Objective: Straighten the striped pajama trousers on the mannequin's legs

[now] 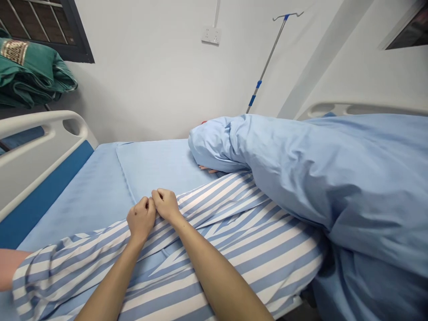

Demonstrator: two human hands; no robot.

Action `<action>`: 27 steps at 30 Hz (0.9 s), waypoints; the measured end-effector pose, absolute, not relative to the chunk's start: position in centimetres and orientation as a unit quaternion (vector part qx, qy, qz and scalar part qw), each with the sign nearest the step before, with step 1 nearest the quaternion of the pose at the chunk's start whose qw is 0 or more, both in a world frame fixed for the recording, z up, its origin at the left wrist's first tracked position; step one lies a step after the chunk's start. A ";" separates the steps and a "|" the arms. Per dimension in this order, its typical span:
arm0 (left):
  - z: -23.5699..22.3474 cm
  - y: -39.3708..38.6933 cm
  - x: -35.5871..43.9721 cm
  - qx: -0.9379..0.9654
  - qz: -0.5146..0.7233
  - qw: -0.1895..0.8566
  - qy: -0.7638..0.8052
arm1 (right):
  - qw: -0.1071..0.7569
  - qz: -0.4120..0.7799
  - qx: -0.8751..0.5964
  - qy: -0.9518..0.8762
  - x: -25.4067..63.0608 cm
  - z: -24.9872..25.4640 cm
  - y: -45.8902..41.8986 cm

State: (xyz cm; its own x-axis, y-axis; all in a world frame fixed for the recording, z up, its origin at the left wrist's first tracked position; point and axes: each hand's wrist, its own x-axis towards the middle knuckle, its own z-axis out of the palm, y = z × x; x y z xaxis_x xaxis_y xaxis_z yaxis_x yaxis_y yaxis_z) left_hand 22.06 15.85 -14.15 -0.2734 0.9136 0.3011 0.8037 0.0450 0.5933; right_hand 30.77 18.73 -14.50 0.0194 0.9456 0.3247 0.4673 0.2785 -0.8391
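Observation:
My left hand (142,218) is curled into a loose fist, resting on or just above a leg in blue-and-white striped trousers (234,214). Beside it, touching at the knuckles, my right hand (165,204) is also a fist. No object or cloth shows in either hand's hollow, and the fabric is not drawn into them. The trousers cover two legs lying across the bed. A bare lower leg (13,267) comes out of the trouser end at the left edge. A folded-back light-blue quilt (301,165) hides the upper body; a few fingertips (207,169) show beneath it.
The bed has a light-blue sheet (157,162) and a cream-and-blue end board (50,156) at left. Behind it hang green folded cloths (33,71). An IV pole (267,62) stands by the wall, right of a socket plate (211,35). Another board (368,108) rises at right.

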 end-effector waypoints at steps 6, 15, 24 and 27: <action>-13.7 16.3 22.1 0.612 0.328 0.104 0.712 | 0.496 0.292 -0.535 -0.618 31.0 -14.0 18.9; -10.8 19.8 25.2 0.476 0.571 0.287 0.604 | 0.585 0.407 -0.470 -0.522 31.7 -13.9 19.8; -13.6 18.4 26.0 0.548 0.471 0.165 0.671 | 0.601 0.408 -0.471 -0.501 31.9 -13.9 19.5; -13.4 18.5 26.0 0.553 0.459 0.163 0.676 | 0.601 0.413 -0.468 -0.499 31.9 -13.8 19.5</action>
State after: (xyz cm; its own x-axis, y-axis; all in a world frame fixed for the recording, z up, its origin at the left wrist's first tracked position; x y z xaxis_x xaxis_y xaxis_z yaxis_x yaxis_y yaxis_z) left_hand 26.03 18.45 -13.41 -0.3348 0.8971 0.2882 0.5982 -0.0340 0.8006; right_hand 31.95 19.51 -13.84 0.1614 0.9636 0.2133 -0.0298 0.2208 -0.9749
